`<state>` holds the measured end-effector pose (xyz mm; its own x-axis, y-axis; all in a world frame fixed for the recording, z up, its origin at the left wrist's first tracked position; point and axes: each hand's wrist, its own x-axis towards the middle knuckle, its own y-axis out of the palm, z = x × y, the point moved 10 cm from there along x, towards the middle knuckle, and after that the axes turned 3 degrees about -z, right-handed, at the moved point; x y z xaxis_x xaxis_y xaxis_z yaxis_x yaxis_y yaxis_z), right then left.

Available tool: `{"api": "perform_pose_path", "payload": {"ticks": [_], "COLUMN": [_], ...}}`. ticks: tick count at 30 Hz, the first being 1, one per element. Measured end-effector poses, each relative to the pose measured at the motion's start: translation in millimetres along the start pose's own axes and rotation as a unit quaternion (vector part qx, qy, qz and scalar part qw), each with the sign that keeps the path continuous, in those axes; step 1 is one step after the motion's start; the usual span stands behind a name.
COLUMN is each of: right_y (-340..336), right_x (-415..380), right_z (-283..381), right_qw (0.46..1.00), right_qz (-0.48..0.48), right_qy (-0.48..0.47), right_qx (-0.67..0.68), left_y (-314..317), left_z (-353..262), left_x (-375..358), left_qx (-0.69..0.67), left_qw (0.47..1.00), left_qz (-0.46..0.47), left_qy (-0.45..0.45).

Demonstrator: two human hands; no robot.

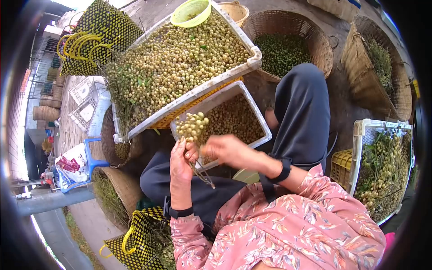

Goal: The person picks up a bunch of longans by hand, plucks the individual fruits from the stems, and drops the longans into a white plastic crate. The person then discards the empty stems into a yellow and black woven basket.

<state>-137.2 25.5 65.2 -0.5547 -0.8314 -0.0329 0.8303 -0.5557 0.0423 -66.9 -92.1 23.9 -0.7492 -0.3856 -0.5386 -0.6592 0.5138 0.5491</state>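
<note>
A bunch of small round yellow-brown fruit stands upright in my left hand. My left fingers are closed around its stem, and the bare twig end pokes out below the hand. My right hand is just beside the bunch, its fingertips smeared by motion, so I cannot tell how they are set. Beneath both hands sits a white-rimmed crate partly filled with browner loose fruit. Beyond it, a large white crate is heaped with the same fruit, with stalks at its left end.
A light green plastic basket rests on the heap. Wicker baskets stand behind and right, one with green fruit. At right is a crate of fruit bunches. Yellow-black woven bags lie left, near a blue stool.
</note>
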Motion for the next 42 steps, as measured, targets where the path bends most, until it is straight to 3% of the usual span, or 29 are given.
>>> {"api": "perform_pose_path", "payload": {"ticks": [2, 4, 11, 14, 15, 18, 20, 21, 24, 25, 28, 30, 32, 35, 36, 38, 40, 41, 42], "right_y": [-40, -75, -68, -73, -74, -55, -42, -38, -31, -29, -28, -33, -32, -36, -43, -61, -66, -67, -69], "right_x": [19, 40, 36, 34, 35, 50, 74, 87, 120, 128, 143, 148, 142, 125, 124, 118, 112, 106, 99], "right_z": [-18, -18, -53, -45, -23, 20, 14, 7, -16, -20, -60, -80, -88, -92, -83, -62, -48, -37, -31], "right_qw": [0.969, 0.968, 0.955, 0.973, 0.98, 0.981, 0.951, 0.943, 0.913, 0.903, 0.908, 0.935, 0.93, 0.975, 0.979, 0.977, 0.972, 0.967, 0.962], "right_qz": [-0.101, -0.178, -0.146, -0.189, -0.192, -0.14, -0.119, -0.108, -0.075, -0.065, 0.046, 0.046, 0.099, 0.036, -0.015, -0.12, -0.127, -0.139, -0.152], "right_qy": [0.122, 0.062, 0.125, 0.01, -0.032, -0.042, -0.039, -0.023, -0.006, -0.008, 0.106, 0.08, 0.121, 0.215, 0.201, 0.165, 0.139, 0.136, 0.134], "right_qx": [0.192, 0.162, 0.227, 0.132, 0.039, -0.13, -0.281, -0.315, -0.401, -0.425, -0.404, -0.343, -0.332, -0.053, -0.016, 0.06, 0.143, 0.162, 0.183], "left_y": [-8, -10, -10, -21, -24, -21, -17, -2, 24, 20, 18, 28, 33, 25, 23, 6, -17, -22, -33], "left_z": [-2, -4, -3, 6, 9, 17, 26, 22, 25, 34, 46, 43, 40, 49, 51, 62, 85, 85, 94], "left_x": [-10, -19, -11, -2, 0, 6, 10, 4, -7, -1, 0, -7, -12, -9, -6, 4, 21, 24, 31], "left_qx": [-0.014, -0.013, 0.163, 0.27, 0.305, 0.399, 0.436, 0.514, 0.532, 0.511, 0.576, 0.608, 0.619, 0.635, 0.638, 0.597, 0.547, 0.547, 0.429], "left_qw": [1.0, 0.999, 0.978, 0.951, 0.94, 0.895, 0.873, 0.819, 0.801, 0.82, 0.78, 0.735, 0.71, 0.716, 0.717, 0.768, 0.816, 0.794, 0.888], "left_qz": [0.015, 0.023, 0.021, -0.018, -0.031, -0.041, -0.033, -0.026, -0.008, 0.007, 0.02, 0.018, 0.009, 0.003, 0.0, -0.018, -0.031, -0.048, -0.039], "left_qy": [0.0, 0.026, 0.13, 0.147, 0.149, 0.197, 0.214, 0.252, 0.273, 0.259, 0.245, 0.301, 0.336, 0.29, 0.28, 0.23, 0.185, 0.259, 0.16]}}
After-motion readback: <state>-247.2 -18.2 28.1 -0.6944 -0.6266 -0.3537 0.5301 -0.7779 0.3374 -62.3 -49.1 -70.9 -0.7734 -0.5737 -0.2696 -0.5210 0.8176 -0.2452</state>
